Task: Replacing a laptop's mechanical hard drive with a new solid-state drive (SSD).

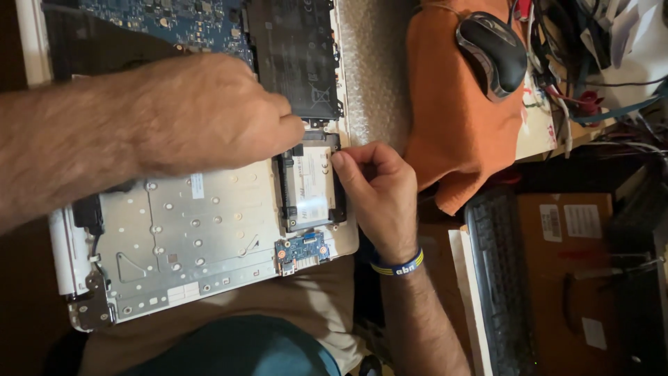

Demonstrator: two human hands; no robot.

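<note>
An opened white laptop base (174,244) lies across my lap, its metal plate, blue circuit board (181,21) and black battery (296,52) exposed. A silver drive (311,184) sits in a black bracket near the laptop's right edge. My left hand (209,115) reaches over the laptop, fingertips pressing at the drive's upper left corner. On the drive's right edge rests my right hand (376,195), its thumb and fingers pinching the upper right corner. A blue and yellow band circles the right wrist.
A small blue connector board (303,251) sits below the drive. An orange cloth (452,118) carries a black and silver mouse (494,52) at upper right, beside tangled cables (591,63). A black keyboard (497,278) and a brown cardboard box (577,278) stand at lower right.
</note>
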